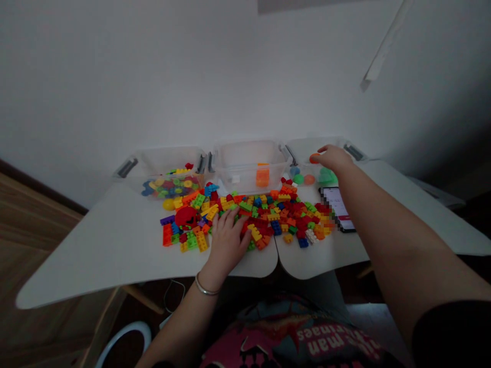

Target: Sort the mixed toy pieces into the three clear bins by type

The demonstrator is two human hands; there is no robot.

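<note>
A heap of coloured plastic bricks [268, 214] covers the middle of the white table [115, 245]. My left hand [228, 237] lies flat on the heap's near left part, fingers spread, holding nothing that I can see. My right hand [333, 157] reaches over the right clear bin [307, 153] and pinches a small orange round piece [314, 158] at its fingertips. Green, orange and blue round pieces [309, 179] lie in that bin.
Three clear plastic bins stand in a row by the wall: the left bin [153, 158] holds mixed gear-like pieces, the middle bin [249, 153] holds an orange brick [263, 176]. A lit phone [339, 207] lies right of the heap. A red round toy [186, 216] sits at the heap's left.
</note>
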